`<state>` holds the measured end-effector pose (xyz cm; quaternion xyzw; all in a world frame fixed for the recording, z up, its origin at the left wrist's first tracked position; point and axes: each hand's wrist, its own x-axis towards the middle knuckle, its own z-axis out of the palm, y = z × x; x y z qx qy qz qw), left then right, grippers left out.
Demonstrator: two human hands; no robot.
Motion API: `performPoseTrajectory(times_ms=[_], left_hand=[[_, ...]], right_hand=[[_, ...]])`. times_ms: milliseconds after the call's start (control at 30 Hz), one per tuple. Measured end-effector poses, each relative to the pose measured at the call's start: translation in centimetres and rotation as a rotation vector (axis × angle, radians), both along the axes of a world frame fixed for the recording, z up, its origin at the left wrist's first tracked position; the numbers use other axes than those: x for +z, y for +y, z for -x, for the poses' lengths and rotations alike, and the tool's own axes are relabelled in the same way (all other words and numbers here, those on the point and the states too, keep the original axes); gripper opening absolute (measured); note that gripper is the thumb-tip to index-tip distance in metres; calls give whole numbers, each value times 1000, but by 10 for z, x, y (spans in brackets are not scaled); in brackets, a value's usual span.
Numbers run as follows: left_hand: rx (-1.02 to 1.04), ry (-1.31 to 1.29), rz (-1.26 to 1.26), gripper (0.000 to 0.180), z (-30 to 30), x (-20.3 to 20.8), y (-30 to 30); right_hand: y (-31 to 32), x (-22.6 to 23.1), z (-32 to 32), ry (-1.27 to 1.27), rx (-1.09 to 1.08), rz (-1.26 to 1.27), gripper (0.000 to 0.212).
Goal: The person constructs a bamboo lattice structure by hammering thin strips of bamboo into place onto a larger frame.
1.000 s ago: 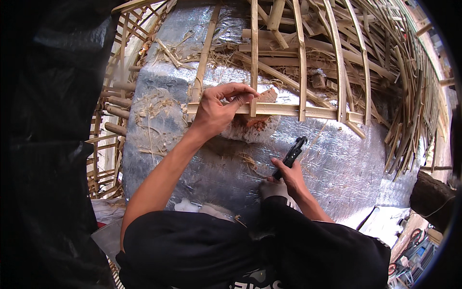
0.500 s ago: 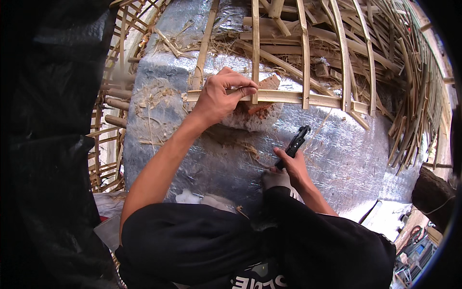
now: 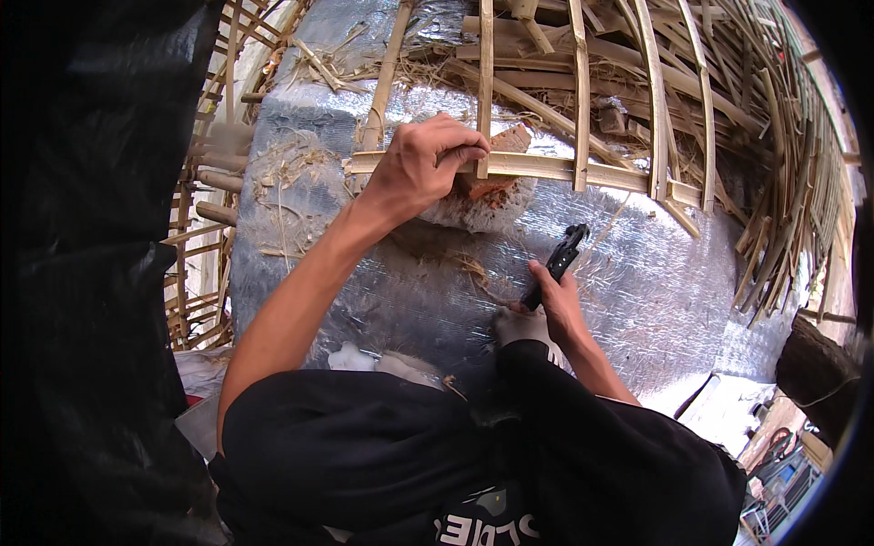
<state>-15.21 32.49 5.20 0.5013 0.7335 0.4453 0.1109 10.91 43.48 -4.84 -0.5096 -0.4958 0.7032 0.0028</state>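
My left hand (image 3: 426, 166) is closed in a pinch beside the crossing of an upright bamboo slat (image 3: 485, 82) and a crosswise bamboo strip (image 3: 537, 165). Its thumb and forefinger meet at the slat's edge, and whatever they pinch is too small or hidden. Several upright slats cross the strip, forming a ladder-like frame. Below and to the right, my right hand (image 3: 557, 296) grips a black plier-like hand tool (image 3: 566, 255), its head pointing up toward the frame. A rough block with an orange-brown piece (image 3: 492, 187) lies under the strip.
Silver foil sheeting (image 3: 382, 282) covers the work surface, with bamboo shavings (image 3: 291, 173) on it. Split bamboo (image 3: 783, 136) is heaped at the far right. A black sheet (image 3: 91, 273) hangs at left beside bamboo lattice (image 3: 196, 291). Tools (image 3: 787, 482) lie at lower right.
The frame and both hands appear slightly higher in the picture. My left hand stays pinched at the same crossing, and my right hand still holds the black tool.
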Motion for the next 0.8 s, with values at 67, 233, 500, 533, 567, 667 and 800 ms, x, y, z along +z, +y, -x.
performPoseTrajectory(times_ms=[67, 233, 500, 533, 567, 667, 800], left_hand=[[-20, 14, -3, 11, 1, -3, 0], [-93, 164, 18, 12, 8, -1, 0], [-201, 472, 25, 23, 5, 10, 5], [-201, 466, 27, 23, 6, 13, 6], [-220, 511, 51, 23, 7, 16, 7], [-230, 558, 34, 23, 9, 14, 9], [-248, 541, 50, 20, 11, 11, 10]], right_hand=[[1, -2, -2, 0, -15, 25, 32], [-1, 7, 3, 32, -12, 74, 30], [2, -11, -4, -3, 6, 4, 27], [2, -11, -4, -9, 6, 7, 27], [1, -11, -4, 0, -11, 12, 28], [1, -9, -3, -13, -26, 29, 28], [3, -8, -3, 4, 37, 35, 31]])
